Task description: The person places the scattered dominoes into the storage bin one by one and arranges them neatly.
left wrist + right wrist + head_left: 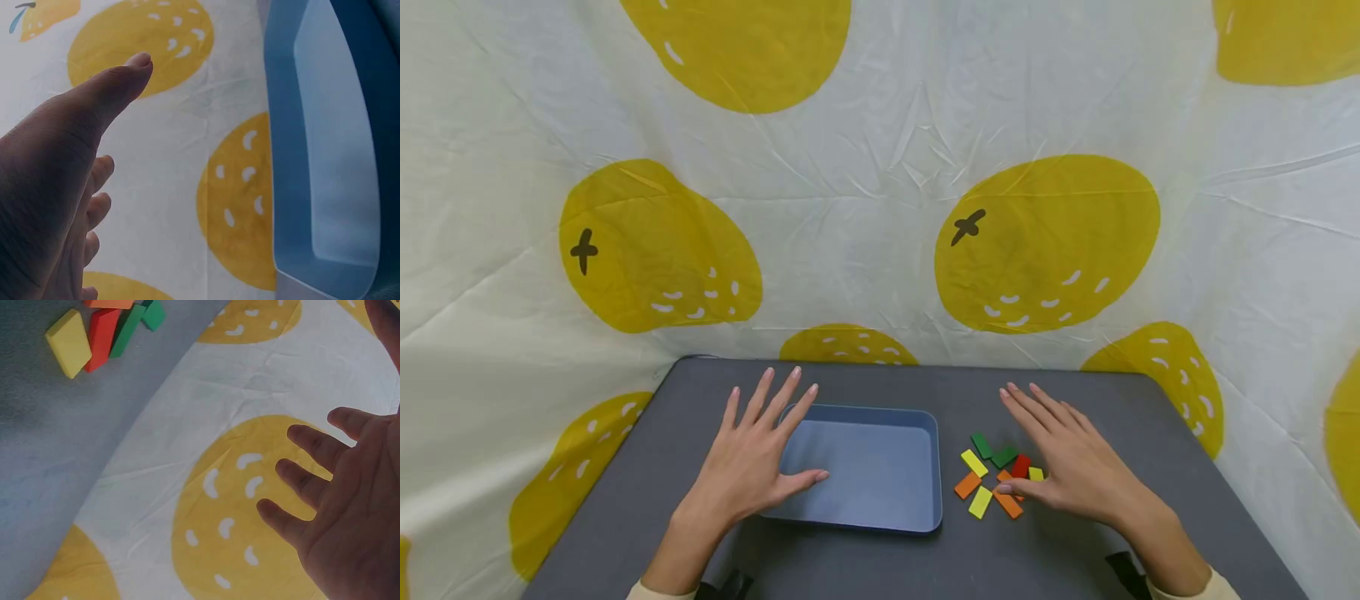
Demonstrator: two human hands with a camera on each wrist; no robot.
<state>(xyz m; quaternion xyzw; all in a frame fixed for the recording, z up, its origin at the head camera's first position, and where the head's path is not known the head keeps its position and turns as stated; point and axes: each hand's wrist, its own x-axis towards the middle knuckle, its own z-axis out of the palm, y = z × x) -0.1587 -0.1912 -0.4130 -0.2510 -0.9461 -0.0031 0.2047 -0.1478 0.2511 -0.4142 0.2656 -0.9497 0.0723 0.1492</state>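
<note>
My left hand (748,467) is raised with fingers spread, overlapping the left end of a blue-grey rectangular tray (865,471) in the head view. Nothing is in its grasp; in the left wrist view the thumb (106,94) points away from the tray's wall (290,156). To the right, my right hand (1078,467) hovers with straight fingers, also holding nothing. Several small flat blocks lie in a loose cluster beside it: green (981,445), yellow (981,502), orange (967,485) and red (1021,465). The right thumb partly hides some of them.
The dark grey table (1000,562) carries the tray at its middle, with the blocks just right of it. A white cloth (865,250) printed with big yellow fruit hangs behind the table and along both sides.
</note>
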